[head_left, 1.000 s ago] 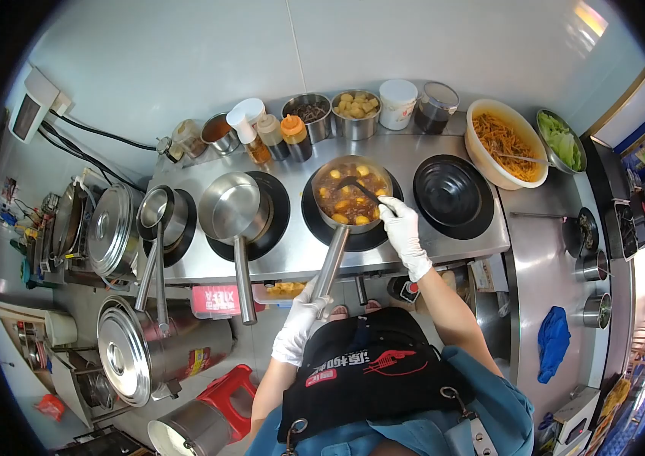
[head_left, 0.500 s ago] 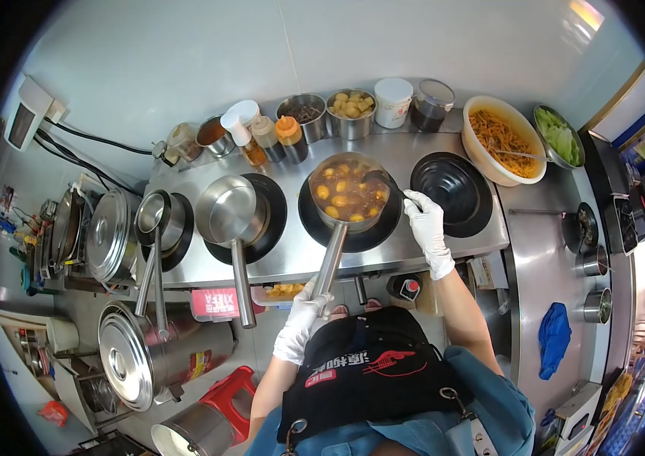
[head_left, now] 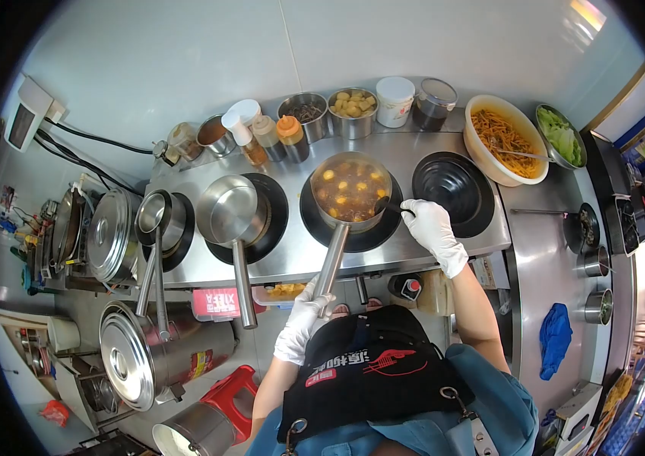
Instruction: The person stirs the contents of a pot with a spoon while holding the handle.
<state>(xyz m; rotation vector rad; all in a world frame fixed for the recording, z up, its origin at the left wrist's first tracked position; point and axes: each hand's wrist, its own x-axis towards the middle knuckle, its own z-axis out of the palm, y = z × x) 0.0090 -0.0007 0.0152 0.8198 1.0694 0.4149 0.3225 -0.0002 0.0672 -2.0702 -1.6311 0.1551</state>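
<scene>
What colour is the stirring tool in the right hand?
The stirring tool is black; it shows in the head view.

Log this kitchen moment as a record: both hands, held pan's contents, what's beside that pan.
left hand: white-gloved, holding a round silver metal pan by its long handle
right hand: white-gloved, holding a black utensil at the pan's edge
contents: brown liquid, yellow pieces
left of pan: another silver metal pan
right of pan: round black burner

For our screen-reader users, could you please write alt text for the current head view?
A gloved left hand grips the handle of a pot of brown broth with yellow pieces, while the gloved right hand holds a black utensil at the pot's edge. Another pot stands alongside.
</scene>
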